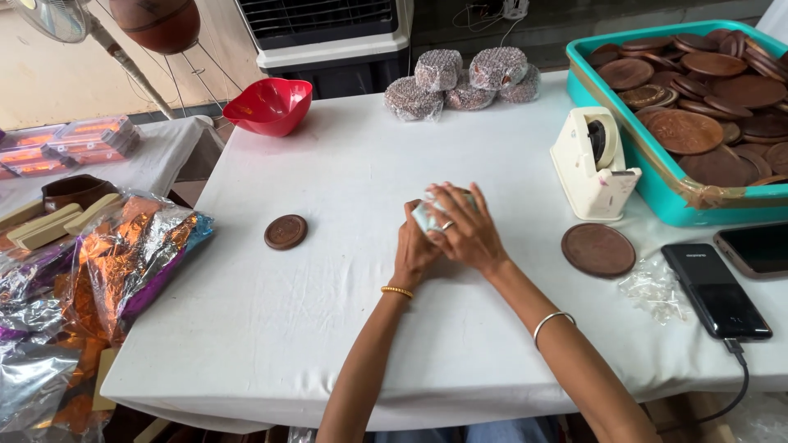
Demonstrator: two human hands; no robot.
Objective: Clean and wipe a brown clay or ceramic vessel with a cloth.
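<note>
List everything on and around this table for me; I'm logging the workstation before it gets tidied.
table: one, white cloth, centre
small disc: one, brown, left of the hands
large disc: one, brown, by the dispenser
tape dispenser: one, cream, right
tub: one, teal, full of brown discs, far right
wrapped bundles: about five, clear wrap, far edge
bowl: one, red, far left
phones: two, black, right edge
foil sheets: pile, orange and purple, left
left hand: on a pale wrapped item
right hand: over the same item
</note>
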